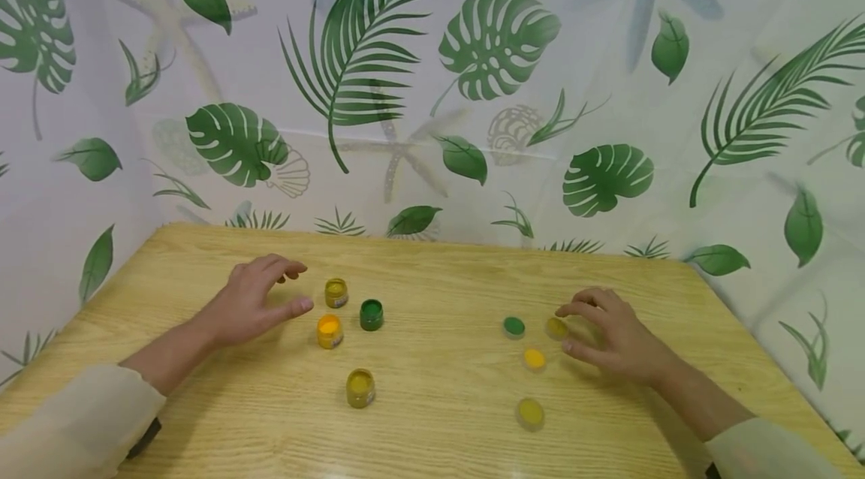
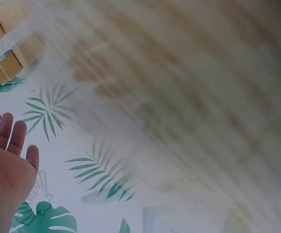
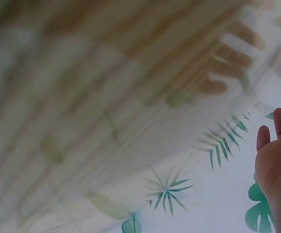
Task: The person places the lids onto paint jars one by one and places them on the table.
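In the head view, my left hand [image 1: 251,302] hovers with spread, bent fingers just left of several small open paint jars: an olive one [image 1: 336,293], an orange one [image 1: 330,331], a green one [image 1: 371,314] and a nearer olive one [image 1: 360,388]. My right hand [image 1: 618,336] has its fingers over an olive lid [image 1: 557,327]; whether they touch it, I cannot tell. Around it lie a green lid [image 1: 514,326], a yellow-orange lid [image 1: 534,358] and another olive lid [image 1: 530,414]. The wrist views show the left hand [image 2: 7,167] and right hand [image 3: 279,160] with fingers extended.
The jars and lids stand apart on a light wooden table [image 1: 439,411]. Behind it and at both sides hangs a white cloth [image 1: 405,186] printed with green leaves and starfish.
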A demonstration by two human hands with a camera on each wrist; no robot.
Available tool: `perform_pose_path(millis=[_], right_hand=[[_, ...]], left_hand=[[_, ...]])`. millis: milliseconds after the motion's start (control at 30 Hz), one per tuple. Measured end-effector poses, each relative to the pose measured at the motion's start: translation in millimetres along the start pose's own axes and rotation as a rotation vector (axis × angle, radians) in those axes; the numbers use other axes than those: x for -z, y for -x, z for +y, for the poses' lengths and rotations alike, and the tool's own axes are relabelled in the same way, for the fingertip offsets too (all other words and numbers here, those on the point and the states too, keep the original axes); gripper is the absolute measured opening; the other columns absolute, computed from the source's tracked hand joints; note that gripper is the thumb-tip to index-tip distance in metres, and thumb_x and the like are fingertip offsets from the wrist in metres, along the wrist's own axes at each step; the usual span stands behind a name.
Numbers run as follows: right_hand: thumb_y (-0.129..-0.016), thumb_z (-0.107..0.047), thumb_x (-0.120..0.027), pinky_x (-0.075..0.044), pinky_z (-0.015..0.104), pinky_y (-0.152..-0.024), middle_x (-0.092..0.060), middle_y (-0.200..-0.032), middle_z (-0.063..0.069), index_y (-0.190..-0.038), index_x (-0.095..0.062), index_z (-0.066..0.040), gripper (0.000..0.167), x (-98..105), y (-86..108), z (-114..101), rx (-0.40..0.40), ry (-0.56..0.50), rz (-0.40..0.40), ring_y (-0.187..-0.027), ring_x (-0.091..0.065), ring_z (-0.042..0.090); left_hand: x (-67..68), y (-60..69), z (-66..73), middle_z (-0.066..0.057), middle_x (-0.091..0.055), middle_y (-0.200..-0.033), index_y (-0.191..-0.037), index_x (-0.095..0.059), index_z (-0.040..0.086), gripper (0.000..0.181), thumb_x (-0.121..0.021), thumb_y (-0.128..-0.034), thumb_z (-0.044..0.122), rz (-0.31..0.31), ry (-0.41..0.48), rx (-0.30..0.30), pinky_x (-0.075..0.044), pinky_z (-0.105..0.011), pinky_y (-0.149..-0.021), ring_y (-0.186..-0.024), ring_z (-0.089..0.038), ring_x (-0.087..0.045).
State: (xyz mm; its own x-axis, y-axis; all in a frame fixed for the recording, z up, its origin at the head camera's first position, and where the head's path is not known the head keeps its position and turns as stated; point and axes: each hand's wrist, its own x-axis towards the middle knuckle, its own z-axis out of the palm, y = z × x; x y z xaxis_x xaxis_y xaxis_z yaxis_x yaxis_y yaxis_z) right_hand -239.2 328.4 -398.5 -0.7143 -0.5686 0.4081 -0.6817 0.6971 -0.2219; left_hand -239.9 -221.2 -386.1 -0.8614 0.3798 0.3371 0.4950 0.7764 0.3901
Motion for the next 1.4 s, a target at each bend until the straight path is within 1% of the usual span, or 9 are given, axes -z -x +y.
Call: perform_pose_path(millis=[200,333,500,567,767,933,1133,1300,1400], right_hand=[[-0.079,-0.022,-0.082,-0.036,0.041,-0.083,-0.055,-0.107,-0.001,-0.111,-0.069,-0.018,0.035,-2.6,-1.2,-1.0,0.031,0.015,0.012,-0.102,-0.043,0.012],[-0.080,-0.023,-0.082,-0.037,0.038,-0.084,-0.056,-0.106,-0.002,-0.110,-0.070,-0.018,0.033,-3.6,-2.2,-2.8,0.022,-0.001,0.004,-0.101,-0.043,0.010],[-0.080,-0.026,-0.082,-0.039,0.040,-0.086,-0.058,-0.106,-0.006,-0.108,-0.071,-0.019,0.031,-3.7,-1.5,-4.4,-0.030,-0.008,-0.017,-0.103,-0.046,0.011],[-0.079,-0.027,-0.082,-0.040,0.040,-0.086,-0.059,-0.105,-0.006,-0.107,-0.071,-0.019,0.031,-3.5,-1.6,-5.1,-0.033,-0.005,-0.021,-0.102,-0.048,0.011],[-0.081,-0.028,-0.081,-0.043,0.039,-0.087,-0.062,-0.103,-0.009,-0.106,-0.071,-0.017,0.030,-4.1,-6.1,-10.9,-0.022,-0.035,-0.045,-0.101,-0.052,0.010],[-0.082,-0.032,-0.080,-0.041,0.037,-0.084,-0.060,-0.103,-0.011,-0.107,-0.071,-0.020,0.030,-5.9,-9.2,-18.6,-0.046,-0.065,-0.085,-0.098,-0.047,0.009],[-0.081,-0.032,-0.081,-0.033,0.039,-0.081,-0.057,-0.102,-0.008,-0.105,-0.069,-0.023,0.029,-8.5,-12.9,-28.5,-0.038,-0.097,-0.081,-0.097,-0.041,0.007],[-0.081,-0.036,-0.080,-0.029,0.036,-0.078,-0.059,-0.099,-0.012,-0.104,-0.069,-0.024,0.029,-10.7,-16.9,-36.2,-0.048,-0.112,-0.134,-0.095,-0.043,0.006],[-0.082,-0.042,-0.078,-0.028,0.035,-0.079,-0.058,-0.098,-0.015,-0.105,-0.068,-0.025,0.030,-12.6,-18.4,-40.0,-0.060,-0.104,-0.182,-0.093,-0.042,0.005]], left_hand=[[-0.4,-1.1,3.6,-0.003,-0.064,-0.106,-0.122,-0.064,0.007,0.050,-0.070,-0.0892,0.044,-0.060,0.051,-0.012,-0.038,-0.044,-0.088,-0.099,-0.023,-0.056],[-2.1,-1.1,3.6,0.001,-0.062,-0.097,-0.118,-0.065,0.006,0.049,-0.072,-0.0877,0.044,-0.113,0.092,-0.022,-0.044,-0.037,-0.081,-0.089,-0.018,-0.054],[-7.6,-2.3,5.2,0.004,-0.061,-0.092,-0.114,-0.066,0.008,0.049,-0.077,-0.0824,0.045,-0.133,0.130,-0.062,-0.044,-0.030,-0.073,-0.083,-0.013,-0.051],[-10.3,-2.7,6.6,0.005,-0.061,-0.091,-0.111,-0.067,0.008,0.050,-0.080,-0.0798,0.044,-0.134,0.139,-0.089,-0.044,-0.028,-0.072,-0.082,-0.012,-0.051],[-16.7,-3.6,11.2,0.005,-0.059,-0.089,-0.108,-0.067,0.007,0.051,-0.083,-0.0758,0.043,-0.178,0.144,-0.148,-0.045,-0.026,-0.074,-0.081,-0.012,-0.052],[-21.4,-4.4,12.8,0.008,-0.061,-0.091,-0.105,-0.067,0.011,0.045,-0.084,-0.0755,0.042,-0.223,0.152,-0.142,-0.049,-0.026,-0.078,-0.082,-0.007,-0.054],[-23.6,-5.1,13.7,0.009,-0.063,-0.093,-0.104,-0.068,0.012,0.040,-0.081,-0.0793,0.040,-0.264,0.159,-0.112,-0.051,-0.027,-0.079,-0.083,-0.006,-0.057],[-24.8,-9.4,18.4,0.011,-0.061,-0.088,-0.101,-0.068,0.014,0.035,-0.080,-0.0808,0.040,-0.269,0.123,-0.111,-0.047,-0.024,-0.073,-0.078,-0.007,-0.054],[-25.3,-11.6,22.4,0.011,-0.060,-0.084,-0.098,-0.068,0.013,0.034,-0.081,-0.0797,0.038,-0.275,0.126,-0.112,-0.045,-0.023,-0.070,-0.075,-0.008,-0.052]])
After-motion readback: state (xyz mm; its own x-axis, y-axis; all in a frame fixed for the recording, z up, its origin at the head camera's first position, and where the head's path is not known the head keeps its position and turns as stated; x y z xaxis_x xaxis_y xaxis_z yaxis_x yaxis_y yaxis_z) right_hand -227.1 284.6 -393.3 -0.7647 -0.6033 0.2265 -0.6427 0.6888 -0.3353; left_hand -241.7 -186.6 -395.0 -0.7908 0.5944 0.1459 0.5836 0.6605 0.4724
